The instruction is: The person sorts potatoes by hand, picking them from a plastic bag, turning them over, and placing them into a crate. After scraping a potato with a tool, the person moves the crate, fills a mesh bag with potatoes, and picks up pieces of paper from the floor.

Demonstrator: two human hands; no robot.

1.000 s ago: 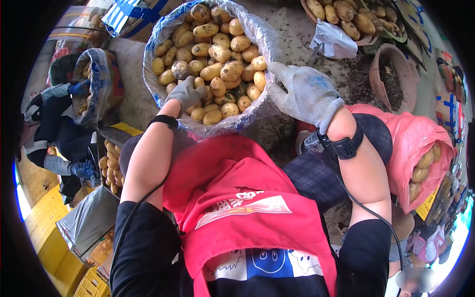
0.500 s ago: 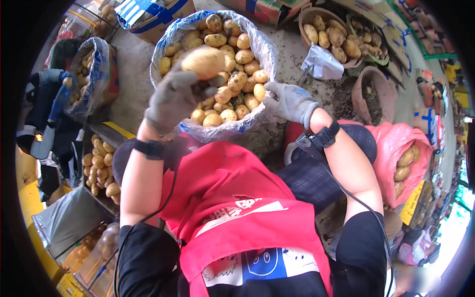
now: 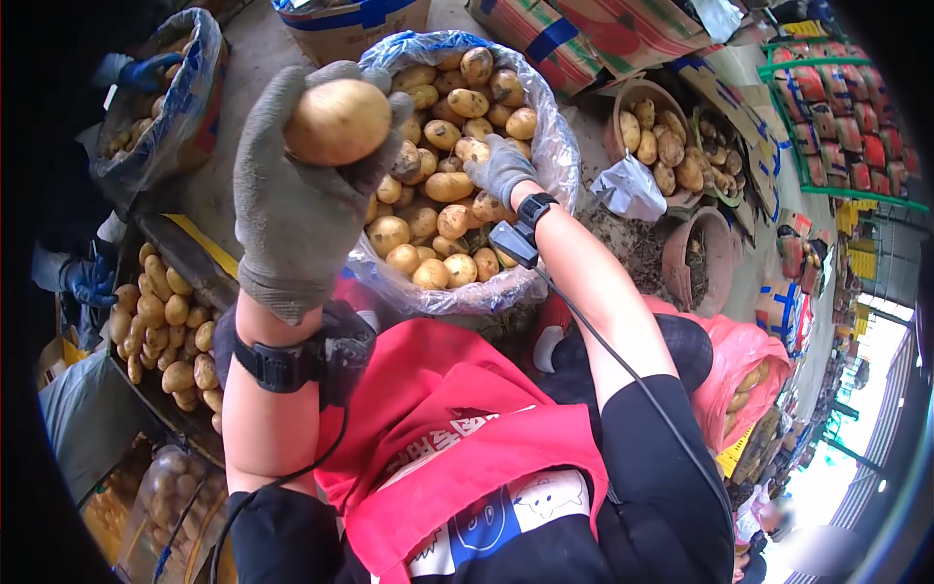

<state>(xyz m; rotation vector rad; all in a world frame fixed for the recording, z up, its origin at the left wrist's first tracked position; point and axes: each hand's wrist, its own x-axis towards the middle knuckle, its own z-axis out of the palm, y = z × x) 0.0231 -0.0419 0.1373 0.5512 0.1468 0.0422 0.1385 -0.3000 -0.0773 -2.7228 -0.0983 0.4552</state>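
Note:
My left hand [image 3: 302, 195], in a grey work glove, is raised high and left of the lined tub, its fingers wrapped round a large smooth yellow-brown potato [image 3: 338, 123]. Many potatoes, some with dirt specks, fill the round tub lined with clear plastic [image 3: 562, 146]. Inside its right half, my gloved right hand [image 3: 506, 172] reaches down with the fingers bent over a potato [image 3: 472, 149] on top of the heap. Part of that potato is hidden by the fingers.
Left lies a pile of potatoes [image 3: 161, 311]; beyond it, another person's blue-gloved hands [image 3: 151, 73] work by a lined box [image 3: 209, 92]. At right are a potato basin [image 3: 615, 136], a dirt-filled bucket [image 3: 725, 263] and a pink sack [image 3: 744, 341]. Cardboard boxes [image 3: 623, 34] stand behind.
My left hand has lifted its potato up and closer to me, out from over the tub. My right hand has moved from the tub's rim inward onto a potato. The view has shifted.

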